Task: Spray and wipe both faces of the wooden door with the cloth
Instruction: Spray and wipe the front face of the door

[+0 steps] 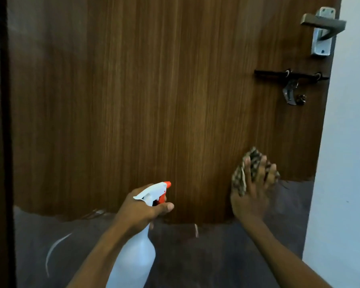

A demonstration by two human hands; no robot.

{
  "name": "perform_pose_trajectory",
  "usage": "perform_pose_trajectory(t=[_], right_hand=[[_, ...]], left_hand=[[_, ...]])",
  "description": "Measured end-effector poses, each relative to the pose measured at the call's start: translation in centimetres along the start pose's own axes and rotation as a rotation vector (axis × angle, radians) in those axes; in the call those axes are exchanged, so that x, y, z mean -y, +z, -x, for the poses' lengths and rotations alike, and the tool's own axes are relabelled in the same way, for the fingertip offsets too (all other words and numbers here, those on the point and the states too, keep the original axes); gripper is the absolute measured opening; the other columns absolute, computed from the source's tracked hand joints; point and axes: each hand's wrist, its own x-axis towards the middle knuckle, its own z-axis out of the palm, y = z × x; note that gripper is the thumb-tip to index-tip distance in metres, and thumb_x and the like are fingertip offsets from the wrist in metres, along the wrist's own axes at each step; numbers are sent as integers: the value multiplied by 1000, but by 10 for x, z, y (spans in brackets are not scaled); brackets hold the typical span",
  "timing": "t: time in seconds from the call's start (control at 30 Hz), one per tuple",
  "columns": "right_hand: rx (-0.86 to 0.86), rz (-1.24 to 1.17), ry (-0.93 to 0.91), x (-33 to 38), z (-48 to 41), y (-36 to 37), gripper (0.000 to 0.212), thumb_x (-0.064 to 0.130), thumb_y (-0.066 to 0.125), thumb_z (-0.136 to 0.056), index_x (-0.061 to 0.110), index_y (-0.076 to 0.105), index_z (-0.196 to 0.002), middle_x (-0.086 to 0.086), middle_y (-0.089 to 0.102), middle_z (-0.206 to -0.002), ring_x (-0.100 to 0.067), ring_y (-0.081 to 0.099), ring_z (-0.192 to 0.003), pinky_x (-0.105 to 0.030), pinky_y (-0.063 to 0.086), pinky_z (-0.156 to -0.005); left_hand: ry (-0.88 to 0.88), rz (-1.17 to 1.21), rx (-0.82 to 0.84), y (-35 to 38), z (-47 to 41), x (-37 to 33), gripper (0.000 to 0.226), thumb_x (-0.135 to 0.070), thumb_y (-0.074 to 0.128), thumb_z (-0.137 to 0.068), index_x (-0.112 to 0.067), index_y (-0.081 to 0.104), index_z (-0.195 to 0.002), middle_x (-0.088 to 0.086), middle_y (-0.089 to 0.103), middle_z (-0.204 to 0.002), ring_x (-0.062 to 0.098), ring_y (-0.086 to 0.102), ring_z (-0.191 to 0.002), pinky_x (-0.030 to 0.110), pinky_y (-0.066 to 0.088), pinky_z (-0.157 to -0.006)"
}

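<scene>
Head view: my R hand, fingers spread, presses cloth flat on door, handle well above it. L hand grips spray bottle alongside. Prob mid-wipe on this face (other face unseen, likely todo).

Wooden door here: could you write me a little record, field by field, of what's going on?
Door: wooden door, brown grain, with a duller grey band along its bottom
Left hand: left hand grips the spray bottle at its neck, nozzle towards the door
Right hand: right hand presses the cloth against the door, fingers spread
Cloth: patterned, low on the door, towards its right edge
Hardware: door handle above a sliding bolt, near the right edge
Beside: white wall on the right
</scene>
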Motion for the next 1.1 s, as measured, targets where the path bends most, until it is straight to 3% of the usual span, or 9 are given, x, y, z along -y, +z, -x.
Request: perform_pose_trajectory(t=[0.07, 0.27, 0.4, 0.57, 0.67, 0.77, 0.83, 0.97, 1.1], right_hand=[[-18, -24, -7, 45, -26, 1, 67, 42, 39, -96, 23, 23, -158, -18, 9, -165, -46, 4, -150, -67, 11, -117], [53, 44, -648, 15, 51, 19, 63, 48, 54, -94, 32, 36, -153, -10, 26, -162, -40, 19, -149, -66, 23, -114], [89, 99, -394, -74, 64, 6, 84, 45, 52, -87, 31, 12, -159, -13, 6, -166, -46, 9, -150, -70, 20, -113], [-50, -33, 108, -45, -26, -7, 67, 45, 34, -99, 34, 5, -158, -11, 5, -167, -40, 0, -152, -67, 24, -113], [6, 13, -247, -30, -16, 10, 68, 46, 43, -97, 26, 19, -158, -16, 12, -165, -43, 5, -151, -65, 9, -119], [81, 96, -680, -85, 27, 11, 74, 49, 55, -95, 29, 19, -157, -12, 15, -164, -42, 9, -151, -66, 13, -117], [101, 154, -734, -138, 38, 4, 69, 46, 49, -99, 30, 17, -158, -10, 12, -165, -42, 11, -151, -68, 19, -115], [115, 62, -237, -180, 7, -20, 84, 35, 49, -92, 36, -4, -158, -15, 7, -166, -43, 9, -151, -67, 23, -114], [-4, -136, 176, -133, -43, -29, 84, 34, 49, -96, 50, -11, -152, -11, 12, -166, -35, 11, -152, -53, 14, -123]], left_hand=[[9, 18, 6, -5, 1, -4, 44, -30, 72, -77, -46, 42, -105, -28, 46, -96, 2, 50, -89, 8, 40, -65], [64, 60, 72, 26, -4, -15, 44, -28, 71, -79, -55, 39, -92, -17, 51, -108, 9, 50, -86, 24, 44, -75], [85, 77, 104, 65, -10, -25, 43, -31, 71, -77, -50, 38, -97, -18, 48, -111, 8, 49, -97, 26, 45, -83], [115, 101, 153, 89, -7, -29, 45, -33, 71, -78, -56, 35, -92, -32, 44, -99, 1, 51, -93, 13, 42, -75], [74, 142, 132, 100, -9, -24, 38, -33, 72, -76, -50, 42, -93, -29, 49, -94, 6, 54, -77, 7, 43, -55], [50, 159, 166, 126, -12, -27, 44, -37, 73, -73, -48, 44, -103, -23, 54, -103, 13, 58, -79, 12, 47, -58], [29, 171, 190, 149, -13, -31, 44, -34, 74, -74, -47, 43, -103, -20, 56, -103, 12, 58, -82, 14, 49, -65], [-17, 164, 212, 189, -12, -36, 44, -39, 73, -74, -43, 42, -105, -10, 53, -116, 21, 58, -99, 30, 51, -82], [18, 169, 225, 213, 1, -44, 40, -36, 72, -76, -50, 39, -93, -14, 51, -108, 17, 58, -89, 20, 50, -71]])
